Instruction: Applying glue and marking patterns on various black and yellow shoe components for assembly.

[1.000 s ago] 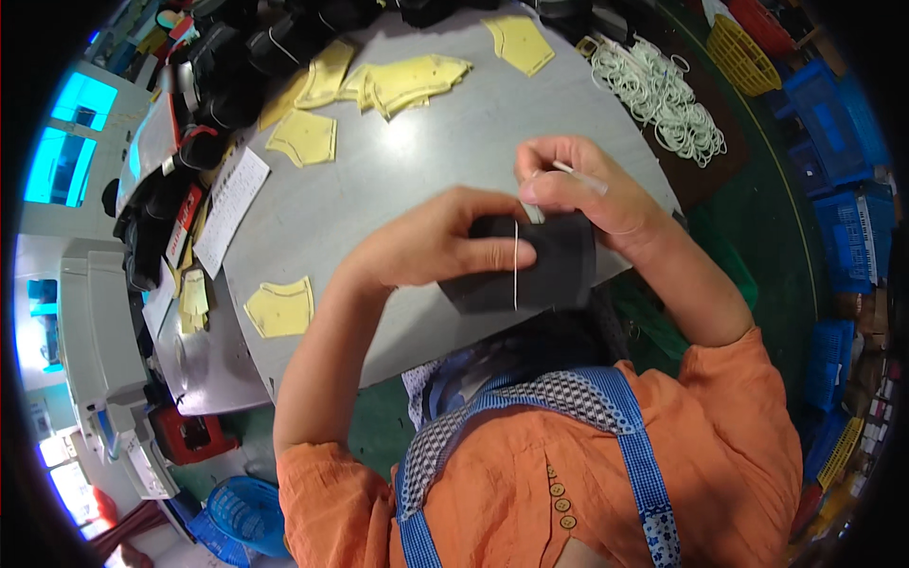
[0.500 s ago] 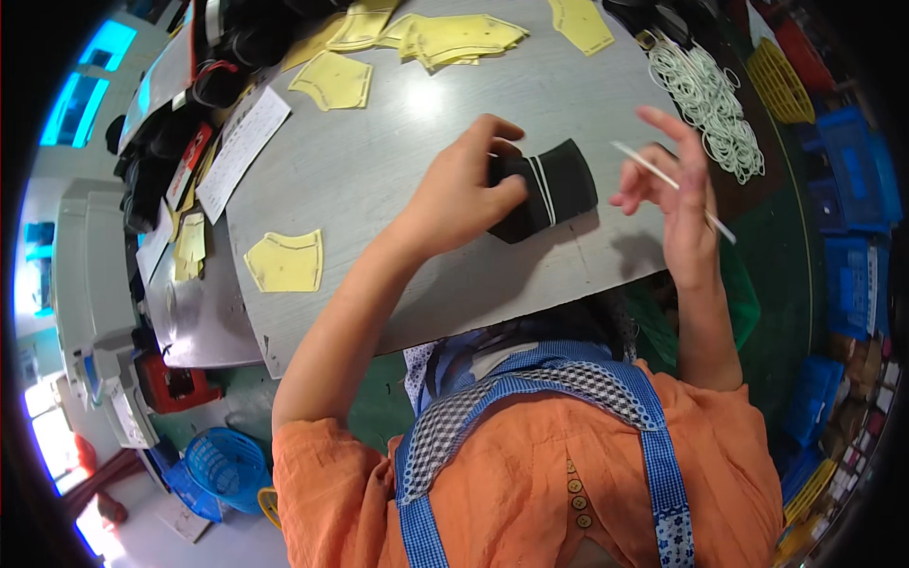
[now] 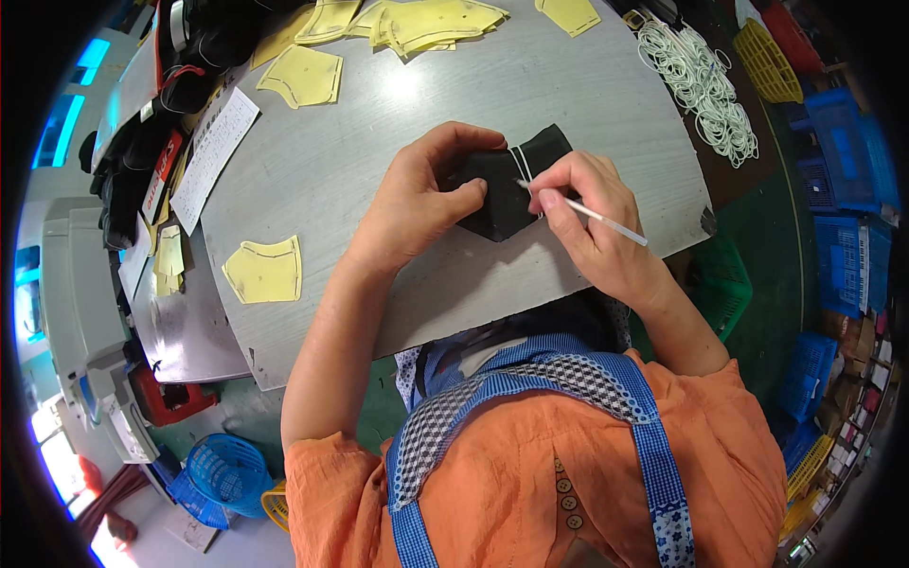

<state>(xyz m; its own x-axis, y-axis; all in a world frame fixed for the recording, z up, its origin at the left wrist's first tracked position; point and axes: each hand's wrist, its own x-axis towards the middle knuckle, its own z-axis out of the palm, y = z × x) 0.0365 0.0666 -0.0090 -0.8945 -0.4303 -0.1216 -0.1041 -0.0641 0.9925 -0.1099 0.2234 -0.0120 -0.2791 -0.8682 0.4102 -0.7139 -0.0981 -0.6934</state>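
A stack of black cut pieces point(image 3: 496, 206) rests on the grey table, with a thin white band point(image 3: 521, 163) wrapped around it. My left hand point(image 3: 409, 194) grips the left part of this stack, thumb on top and fingers curled at its far edge. Between the thumb and fingers of my right hand point(image 3: 617, 263) is a slim white pen point(image 3: 606, 221). Its tip meets the black surface beside the band, as far as I can see. My right hand covers the right end of the stack.
Yellow pattern pieces point(image 3: 431, 26) lie along the far side, and a single one point(image 3: 265, 270) is at the left. A heap of white cord loops point(image 3: 696, 85) sits at the far right. A written sheet point(image 3: 216, 161) overhangs the left side. A green crate point(image 3: 729, 289) stands below the right edge.
My right hand has come down and left to the stack, turning the pen from between spread fingers into a writing grip. The view has shifted slightly. My left hand still holds the stack.
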